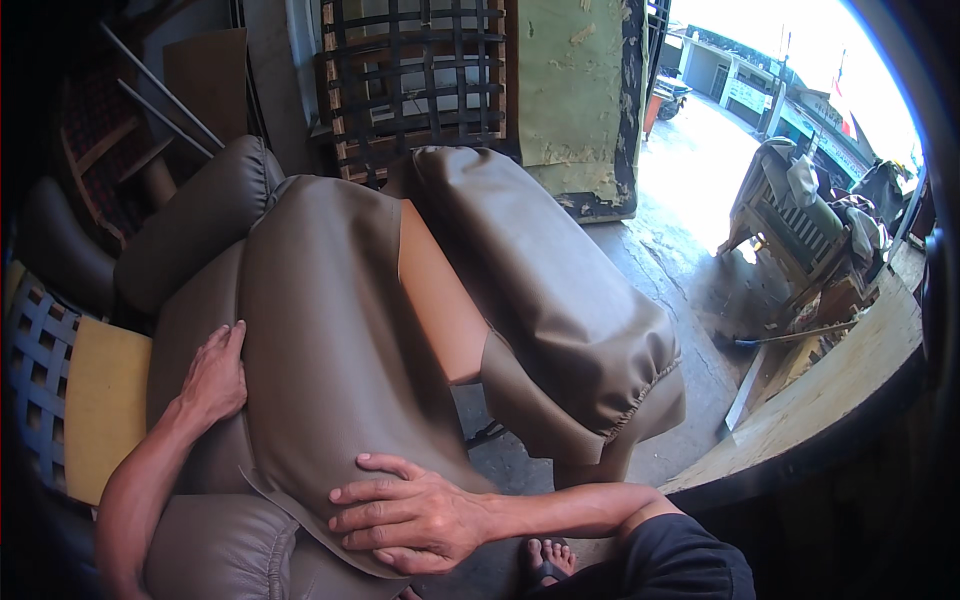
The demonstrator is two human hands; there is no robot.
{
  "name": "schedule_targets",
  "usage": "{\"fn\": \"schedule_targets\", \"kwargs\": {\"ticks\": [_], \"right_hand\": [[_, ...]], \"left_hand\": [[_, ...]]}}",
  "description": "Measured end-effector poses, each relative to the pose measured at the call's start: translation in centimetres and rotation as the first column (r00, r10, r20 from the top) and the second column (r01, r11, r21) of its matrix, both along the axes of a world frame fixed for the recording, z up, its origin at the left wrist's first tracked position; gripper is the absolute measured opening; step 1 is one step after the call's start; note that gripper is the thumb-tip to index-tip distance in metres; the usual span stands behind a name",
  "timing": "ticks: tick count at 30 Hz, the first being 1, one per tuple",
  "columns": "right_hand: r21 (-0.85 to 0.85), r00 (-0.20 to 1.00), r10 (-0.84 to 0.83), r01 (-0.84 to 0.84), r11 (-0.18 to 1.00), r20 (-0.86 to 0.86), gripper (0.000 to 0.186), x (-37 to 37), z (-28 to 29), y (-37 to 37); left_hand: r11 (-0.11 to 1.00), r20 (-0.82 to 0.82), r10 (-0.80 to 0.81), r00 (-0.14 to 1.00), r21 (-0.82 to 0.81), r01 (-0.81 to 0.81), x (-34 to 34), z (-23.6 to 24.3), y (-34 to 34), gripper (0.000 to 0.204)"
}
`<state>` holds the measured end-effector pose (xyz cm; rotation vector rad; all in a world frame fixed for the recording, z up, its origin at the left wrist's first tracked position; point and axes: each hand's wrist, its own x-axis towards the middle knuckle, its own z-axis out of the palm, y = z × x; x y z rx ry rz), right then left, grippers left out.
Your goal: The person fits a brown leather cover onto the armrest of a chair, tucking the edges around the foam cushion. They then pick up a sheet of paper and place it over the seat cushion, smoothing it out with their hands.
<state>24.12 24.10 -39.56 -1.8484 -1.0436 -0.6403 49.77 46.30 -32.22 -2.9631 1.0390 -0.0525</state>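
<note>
My left hand [213, 370] rests on brown-grey leatherette upholstery [320, 330] beside a long seam, its fingers extended along the surface. Lower down, my right hand [410, 510] lies with spread fingers on the same sheet near its cut edge. A long padded piece in matching cover [540, 280], gathered at its near end, sits to the right, with a tan panel [435, 290] showing between. At upper left is a padded roll [190, 225]; a cushion with gathered stitching [215, 545] is under the lower left of the sheet.
A yellow foam sheet [105, 410] and woven webbing [40, 370] stand at left. A webbed frame [410, 90] and worn green panel [575, 110] are behind. At right are a wooden chair [800, 245] and curved board [815, 390]. My sandalled foot [550, 560] shows on the concrete floor [690, 340].
</note>
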Motion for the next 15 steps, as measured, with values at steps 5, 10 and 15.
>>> {"fn": "schedule_targets", "kwargs": {"ticks": [5, 10, 15], "right_hand": [[-0.013, 1.0, 0.005, -0.005, 1.0, -0.024, 0.033, -0.1, 0.0, 0.0], [-0.014, 1.0, 0.01, -0.01, 1.0, 0.009, 0.028, 0.4, 0.4, 0.4], [-0.019, 1.0, -0.015, 0.014, 1.0, -0.026, 0.027, 0.0, 0.6, -0.2]], "left_hand": [[1.0, 0.022, -0.028, 0.999, 0.006, 0.028, 0.2, -0.3, 0.0, 0.058], [0.998, 0.015, -0.022, 1.0, -0.058, 0.023, 0.9, -1.1, 1.6, 0.06], [0.999, 0.015, -0.043, 0.999, -0.014, 0.044, 0.8, -0.6, -0.1, 0.06]]}}
